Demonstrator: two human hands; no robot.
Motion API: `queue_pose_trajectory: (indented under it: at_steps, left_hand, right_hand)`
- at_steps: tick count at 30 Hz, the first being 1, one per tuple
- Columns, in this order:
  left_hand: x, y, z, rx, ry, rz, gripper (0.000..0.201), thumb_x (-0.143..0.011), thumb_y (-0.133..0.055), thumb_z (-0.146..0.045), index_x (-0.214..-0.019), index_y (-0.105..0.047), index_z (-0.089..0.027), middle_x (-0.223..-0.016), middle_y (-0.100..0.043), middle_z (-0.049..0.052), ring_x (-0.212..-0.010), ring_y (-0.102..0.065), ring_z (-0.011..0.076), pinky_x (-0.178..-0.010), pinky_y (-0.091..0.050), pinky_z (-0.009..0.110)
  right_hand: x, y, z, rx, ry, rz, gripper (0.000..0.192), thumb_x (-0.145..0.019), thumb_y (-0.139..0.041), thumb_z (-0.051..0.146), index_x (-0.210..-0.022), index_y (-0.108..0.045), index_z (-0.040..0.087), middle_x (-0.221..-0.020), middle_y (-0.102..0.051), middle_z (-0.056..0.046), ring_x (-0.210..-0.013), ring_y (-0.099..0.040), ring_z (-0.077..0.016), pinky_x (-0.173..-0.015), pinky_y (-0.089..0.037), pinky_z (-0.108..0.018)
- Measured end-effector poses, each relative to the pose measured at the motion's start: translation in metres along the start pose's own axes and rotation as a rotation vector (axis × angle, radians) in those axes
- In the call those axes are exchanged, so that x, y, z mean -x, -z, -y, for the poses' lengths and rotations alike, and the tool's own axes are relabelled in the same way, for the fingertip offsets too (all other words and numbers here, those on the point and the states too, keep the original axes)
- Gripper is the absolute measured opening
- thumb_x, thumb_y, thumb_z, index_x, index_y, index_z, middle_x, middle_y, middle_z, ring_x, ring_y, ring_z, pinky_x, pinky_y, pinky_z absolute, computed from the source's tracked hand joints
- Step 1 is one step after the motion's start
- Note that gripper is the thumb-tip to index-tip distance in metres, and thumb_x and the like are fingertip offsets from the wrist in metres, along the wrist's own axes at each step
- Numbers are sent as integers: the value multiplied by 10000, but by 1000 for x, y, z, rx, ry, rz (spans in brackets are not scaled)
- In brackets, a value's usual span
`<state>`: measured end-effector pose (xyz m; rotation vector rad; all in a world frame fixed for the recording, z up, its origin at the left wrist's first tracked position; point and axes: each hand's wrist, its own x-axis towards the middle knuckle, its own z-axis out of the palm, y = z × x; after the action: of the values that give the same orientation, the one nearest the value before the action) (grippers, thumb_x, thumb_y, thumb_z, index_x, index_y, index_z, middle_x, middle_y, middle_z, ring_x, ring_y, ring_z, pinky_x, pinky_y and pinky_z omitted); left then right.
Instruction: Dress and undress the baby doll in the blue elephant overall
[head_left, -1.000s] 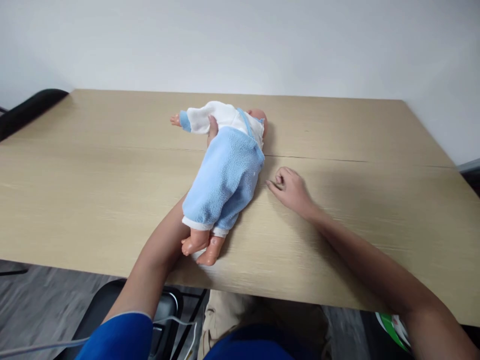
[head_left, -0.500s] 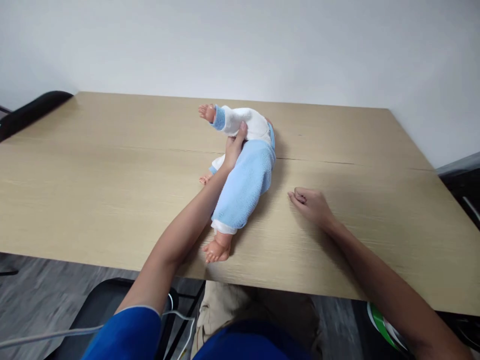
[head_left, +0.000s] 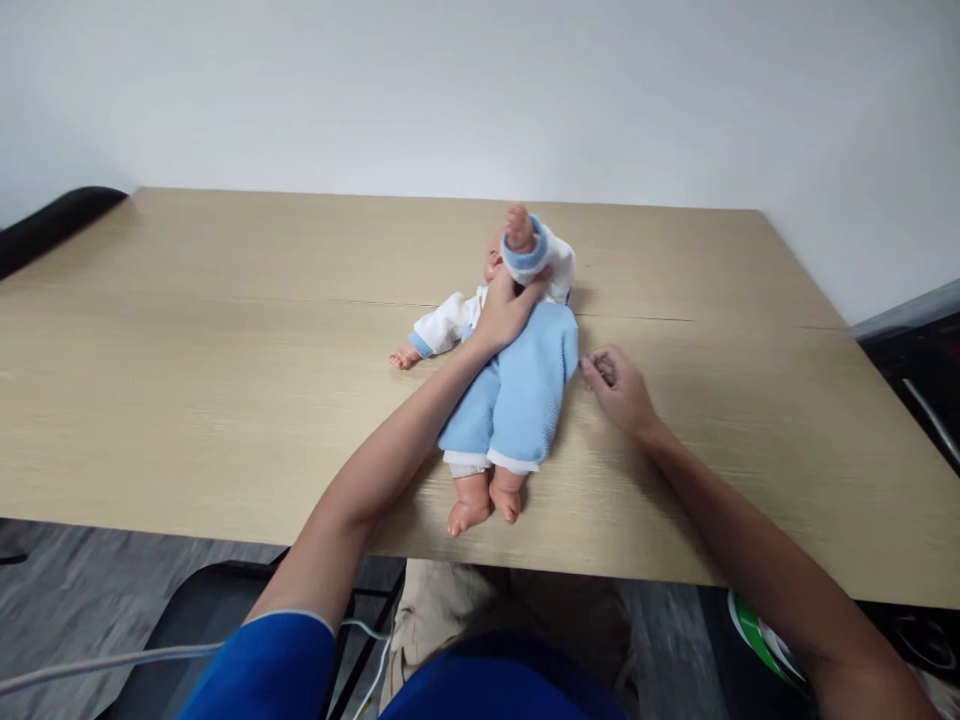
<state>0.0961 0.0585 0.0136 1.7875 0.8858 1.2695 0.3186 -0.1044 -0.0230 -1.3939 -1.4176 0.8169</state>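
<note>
A baby doll point(head_left: 536, 385) in blue trousers and a white top with blue cuffs lies mostly on its back on the wooden table point(head_left: 247, 400), its bare feet toward me. My left hand point(head_left: 510, 310) is closed on the doll's upper body, and the raised arm and cuff cover part of its head. One doll arm stretches out to the left on the tabletop. My right hand point(head_left: 619, 388) rests just right of the doll's trousers with its fingers curled in; I make out nothing in them.
Behind the table stands a white wall point(head_left: 450, 90). Black chairs are at the far left point(head_left: 60, 225) and below the front edge point(head_left: 202, 620), where a white cable point(head_left: 112, 665) runs. A green and white round object point(head_left: 757, 635) sits at the lower right.
The doll has rolled from its side onto its back, so both legs now show. My left hand has moved right with its upper body. My right hand is slightly nearer the doll.
</note>
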Motion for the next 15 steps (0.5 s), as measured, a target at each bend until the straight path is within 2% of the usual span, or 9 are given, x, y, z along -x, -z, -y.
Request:
queue_pose_trajectory:
  at_steps: [2,4,7,8,10,12,15]
  left_hand:
    - [-1,-12,1,-116,-85,77,483,-1122,-687,-550,-1438,-770,-195,-1608,-811,191,-1554,-712,390,-1413,-482,566]
    - [-1,-23,1,-268,-163,188,483,-1071,-717,-426,-1488,-739,-182,-1565,-799,221,-1524,-708,419,-1388,-494,591]
    - [1,-36,-7,-453,-256,381,619,-1007,-697,-343,-1598,-702,-158,-1567,-777,235,-1481,-698,436,-1360,-505,610]
    - [2,-38,-10,-475,-287,431,639,-1005,-676,-331,-1621,-695,-159,-1593,-766,232,-1484,-692,430,-1363,-503,608]
    - [4,-38,-18,-461,-349,477,619,-1012,-633,-298,-1613,-708,-170,-1634,-749,218,-1503,-684,404,-1376,-493,582]
    - [6,-27,-22,-429,-370,412,520,-1037,-599,-281,-1525,-753,-190,-1610,-758,206,-1520,-680,377,-1386,-481,552]
    - [6,14,-16,-447,-245,140,342,-1120,-584,-368,-1342,-792,-211,-1492,-798,211,-1509,-674,380,-1392,-457,550]
  right_hand:
    - [-8,7,0,-283,-143,-13,573,-924,-866,861,-1163,-759,351,-1030,-820,-50,-833,-730,-273,-713,-601,-398]
    - [-17,20,0,-483,-261,46,720,-900,-793,969,-1362,-775,418,-1267,-876,-74,-1037,-825,-330,-846,-702,-482]
    - [-29,42,-3,-616,-399,177,815,-925,-636,1046,-1328,-813,360,-1317,-894,-140,-1133,-857,-368,-927,-717,-562]
    - [-32,47,-4,-647,-431,199,798,-949,-622,1024,-1285,-824,329,-1327,-894,-165,-1151,-860,-373,-934,-712,-570]
    - [-35,54,-6,-666,-448,159,641,-1026,-629,883,-1212,-827,302,-1354,-896,-178,-1186,-860,-366,-934,-703,-564]
    - [-35,56,-8,-636,-449,83,404,-1074,-648,663,-1132,-810,298,-1324,-907,-163,-1209,-858,-349,-918,-692,-545]
    - [-33,50,-7,-581,-437,21,197,-985,-724,497,-1013,-768,307,-1196,-921,-146,-1199,-863,-353,-894,-707,-524]
